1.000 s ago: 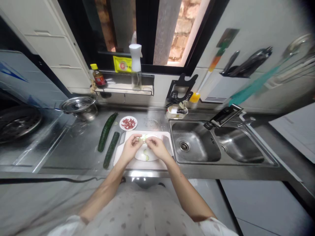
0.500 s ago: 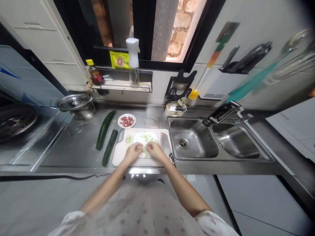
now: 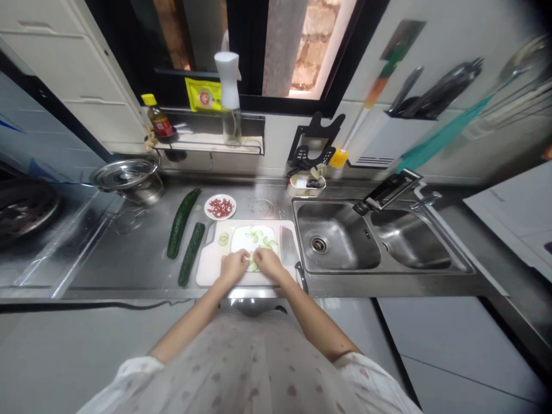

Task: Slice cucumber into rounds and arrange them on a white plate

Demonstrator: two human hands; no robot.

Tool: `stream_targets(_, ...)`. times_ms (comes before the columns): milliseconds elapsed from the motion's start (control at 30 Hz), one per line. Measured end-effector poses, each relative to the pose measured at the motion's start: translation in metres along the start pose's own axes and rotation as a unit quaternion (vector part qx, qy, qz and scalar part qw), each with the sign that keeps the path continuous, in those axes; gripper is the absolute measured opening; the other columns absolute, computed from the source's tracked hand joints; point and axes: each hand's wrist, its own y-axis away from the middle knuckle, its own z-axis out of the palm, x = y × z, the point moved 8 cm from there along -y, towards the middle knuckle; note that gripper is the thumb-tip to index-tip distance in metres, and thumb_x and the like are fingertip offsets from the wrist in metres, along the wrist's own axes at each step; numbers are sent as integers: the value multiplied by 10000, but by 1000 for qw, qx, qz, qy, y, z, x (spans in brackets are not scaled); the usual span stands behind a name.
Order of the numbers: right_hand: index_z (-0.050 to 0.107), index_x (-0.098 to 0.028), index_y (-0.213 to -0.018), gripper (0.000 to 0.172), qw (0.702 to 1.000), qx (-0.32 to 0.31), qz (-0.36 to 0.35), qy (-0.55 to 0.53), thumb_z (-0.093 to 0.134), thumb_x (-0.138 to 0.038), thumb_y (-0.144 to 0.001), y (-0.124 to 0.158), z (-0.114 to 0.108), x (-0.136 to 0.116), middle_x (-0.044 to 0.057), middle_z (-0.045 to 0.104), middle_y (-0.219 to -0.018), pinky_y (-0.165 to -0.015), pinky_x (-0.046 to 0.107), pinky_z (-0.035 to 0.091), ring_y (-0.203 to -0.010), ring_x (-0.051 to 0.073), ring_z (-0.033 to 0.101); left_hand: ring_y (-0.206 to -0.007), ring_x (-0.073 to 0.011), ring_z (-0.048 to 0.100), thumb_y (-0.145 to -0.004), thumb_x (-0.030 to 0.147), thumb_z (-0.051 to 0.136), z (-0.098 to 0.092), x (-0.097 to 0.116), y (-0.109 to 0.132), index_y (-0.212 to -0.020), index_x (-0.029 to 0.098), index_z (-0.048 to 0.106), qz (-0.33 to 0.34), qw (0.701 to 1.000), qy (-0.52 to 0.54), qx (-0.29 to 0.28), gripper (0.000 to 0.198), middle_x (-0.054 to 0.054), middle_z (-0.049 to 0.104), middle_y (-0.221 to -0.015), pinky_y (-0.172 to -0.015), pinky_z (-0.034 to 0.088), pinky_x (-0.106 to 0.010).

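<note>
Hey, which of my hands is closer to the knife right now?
Your right hand. It is at the right side of the white plate, just left of the knife. Your left hand is farther away, at the plate's left side.

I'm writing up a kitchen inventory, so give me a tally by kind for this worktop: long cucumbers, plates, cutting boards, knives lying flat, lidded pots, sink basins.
Long cucumbers: 2
Plates: 2
Cutting board: 1
Knife lying flat: 1
Lidded pot: 1
Sink basins: 2
Total: 9
</note>
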Motion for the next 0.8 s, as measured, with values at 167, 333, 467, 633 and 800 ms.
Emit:
stream_targets(167, 653, -151, -976, 247, 999, -18, 6, 43, 419, -220, -940, -3, 5, -1, 91, 683, -990, -674, 232, 318, -864, 155, 577, -922, -206, 619, -835, 267, 518, 0, 3, 0, -1030, 253, 655, 12, 999, -42, 1, 239, -16, 707, -888, -834, 366, -322)
stream_targets(333, 646, -155, -1004, 280, 996, -29, 0, 80, 380, -231, -962, -5, 9, -3, 105, 673, -1016, -724, 241, 341, -901, 166, 580, -984, -231, 580, -843, 257, 504, 1, 5, 1, -1034, 245, 653, 19, 997, -74, 7, 242, -38, 691, -947, -870, 348, -357)
stream_targets(467, 634, -158, -1008, 230, 994, -28, -7, 105, 419, -214, -946, -5, 9, -5, 102, 657, -1028, -761, 250, 361, -947, 178, 571, -1038, -247, 537, -852, 282, 508, 3, 5, 3, -1041, 240, 651, 29, 995, -94, 16, 241, -59, 648, -1041, -894, 337, -374)
stream_targets(633, 619, -166, -1024, 201, 994, -15, -10, 110, 450, -232, -937, -3, 7, -3, 105, 614, -1089, -799, 262, 378, -1009, 190, 532, -1038, -247, 514, -855, 294, 520, 5, 4, 5, -1031, 225, 655, 39, 995, -90, 19, 233, -74, 614, -1053, -893, 332, -369)
stream_targets(800, 613, -168, -1064, 232, 995, 3, 14, 100, 428, -247, -947, 1, 1, 2, 120, 578, -1149, -811, 280, 395, -1046, 206, 506, -1032, -244, 509, -857, 290, 522, 6, 2, 8, -1042, 220, 651, 58, 995, -77, 26, 236, -70, 613, -1033, -903, 329, -371)
